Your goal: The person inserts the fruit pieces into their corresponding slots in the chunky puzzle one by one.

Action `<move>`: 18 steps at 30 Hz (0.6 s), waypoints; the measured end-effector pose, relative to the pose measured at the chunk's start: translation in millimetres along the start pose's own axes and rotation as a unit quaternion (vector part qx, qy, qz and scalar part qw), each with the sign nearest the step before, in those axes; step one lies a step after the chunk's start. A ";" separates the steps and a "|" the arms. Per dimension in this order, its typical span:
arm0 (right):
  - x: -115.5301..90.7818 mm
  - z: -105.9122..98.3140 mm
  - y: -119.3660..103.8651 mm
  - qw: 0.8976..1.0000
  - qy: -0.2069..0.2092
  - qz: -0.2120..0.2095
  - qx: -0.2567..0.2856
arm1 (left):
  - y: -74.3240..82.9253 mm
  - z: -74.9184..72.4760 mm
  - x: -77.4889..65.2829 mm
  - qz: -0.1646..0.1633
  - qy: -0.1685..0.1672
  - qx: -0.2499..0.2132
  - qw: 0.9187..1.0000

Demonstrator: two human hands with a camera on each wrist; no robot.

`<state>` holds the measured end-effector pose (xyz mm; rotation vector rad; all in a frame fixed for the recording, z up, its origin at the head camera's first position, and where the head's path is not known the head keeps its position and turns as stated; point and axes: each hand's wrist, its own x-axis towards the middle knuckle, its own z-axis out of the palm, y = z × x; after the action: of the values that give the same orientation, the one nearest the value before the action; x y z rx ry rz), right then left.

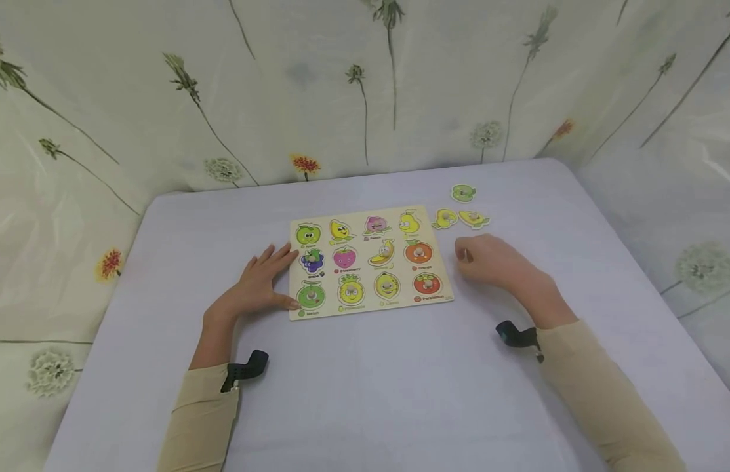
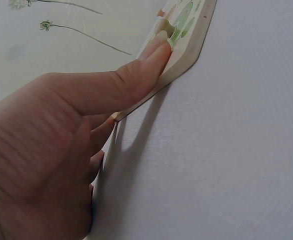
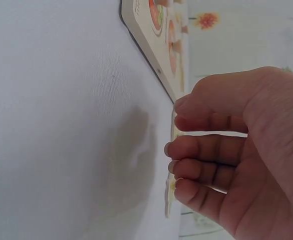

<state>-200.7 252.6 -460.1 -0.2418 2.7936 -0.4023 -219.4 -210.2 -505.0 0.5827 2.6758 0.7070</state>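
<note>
A pale fruit puzzle board [image 1: 363, 244] lies on the table, with rows of cartoon fruits and knobs on several of them. Along its left edge, my left hand [image 1: 255, 283] rests with fingers spread and fairly straight; the thumb [image 2: 154, 57] touches the board's top near the green melon piece [image 1: 311, 296]. My right hand [image 1: 488, 259] is raised a little over the cloth, right of the board, its fingers loosely curled and nothing visible in it. Beyond it lie three loose pieces: a green one [image 1: 462, 193], a round yellow one [image 1: 445, 219] and a longer yellow one [image 1: 473, 219].
A white cloth [image 1: 365, 380] covers the table. Behind it hangs a curtain [image 1: 323, 85] printed with dandelions and other flowers. Each forearm has a black wrist camera strapped on, the left camera [image 1: 246, 368] and the right camera [image 1: 517, 334], over beige sleeves.
</note>
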 end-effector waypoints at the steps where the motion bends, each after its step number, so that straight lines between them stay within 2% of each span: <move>1: -1.8 -0.7 1.3 1.000 0.000 0.002 -0.002 | -0.1 0.0 0.0 0.001 0.000 0.000 1.000; 18: -27.9 -1.5 23.3 0.999 0.002 0.040 0.015 | 3.9 -2.9 -1.9 0.001 -0.004 -0.006 1.000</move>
<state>-177.9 280.8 -458.0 -0.1212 2.7882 -0.4240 -217.7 -209.1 -500.2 0.5835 2.6623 0.7200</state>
